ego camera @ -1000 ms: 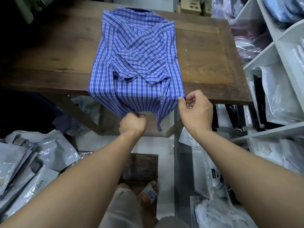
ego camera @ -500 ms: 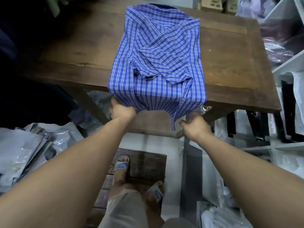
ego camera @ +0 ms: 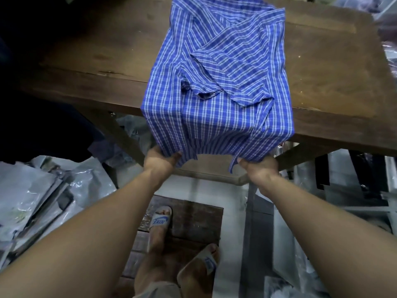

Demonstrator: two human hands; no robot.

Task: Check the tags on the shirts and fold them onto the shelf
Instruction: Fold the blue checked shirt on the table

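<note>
Mid-fold: left grip (ego camera: 160, 163) and right grip (ego camera: 260, 168) each clutched the hem of the blue plaid shirt (ego camera: 214, 82), draped over the near edge of the tabletop (ego camera: 326, 82); next, the hem likely needed lifting toward the collar

Both hands (ego camera: 160, 163) grip the plaid shirt's (ego camera: 217, 87) hem.

Blue-and-white checked shirt (ego camera: 214, 117) on a dark brown wooden table (ego camera: 103, 61).
Near left, the plastic bags (ego camera: 43, 190) are silvery grey; the sandal (ego camera: 161, 221) is grey with a blue logo.
</note>
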